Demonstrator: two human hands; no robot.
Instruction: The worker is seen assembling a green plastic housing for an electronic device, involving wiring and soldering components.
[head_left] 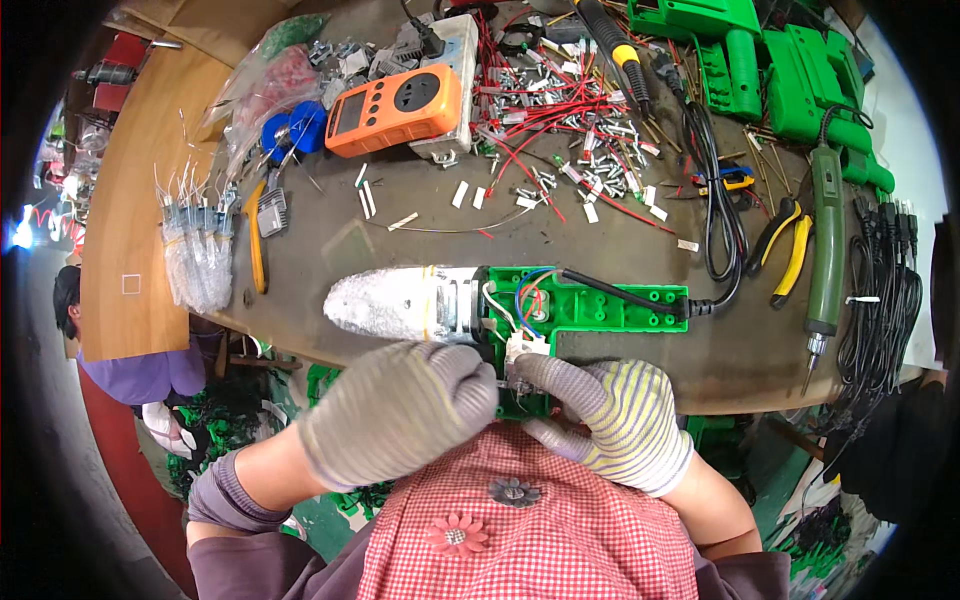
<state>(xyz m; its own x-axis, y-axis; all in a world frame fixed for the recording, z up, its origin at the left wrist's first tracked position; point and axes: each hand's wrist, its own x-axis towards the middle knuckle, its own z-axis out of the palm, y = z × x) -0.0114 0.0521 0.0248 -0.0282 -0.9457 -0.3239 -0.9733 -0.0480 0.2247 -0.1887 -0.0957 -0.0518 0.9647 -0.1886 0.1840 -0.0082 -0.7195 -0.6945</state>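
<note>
A green plastic tool housing half (620,305) lies at the table's front edge, its handle pointing right. Inside it run white, blue, red and black wires, and a black power cord (712,303) leaves the handle end. From its left side sticks out a metal part wrapped in clear film (385,304). My gloved left hand (415,405) is closed at the housing's lower left; its fingertips are hidden. My gloved right hand (620,415) grips the housing's near end, forefinger on a white block (525,347) among the wires and thumb below.
Behind lie an orange meter (395,108), scattered screws and red wires (590,130), and a black cord (705,180). To the right are yellow-handled pliers (790,250), a green electric screwdriver (825,230) and bundled cords (885,280). Film-wrapped parts (200,255) lie left. A person (145,375) sits far left.
</note>
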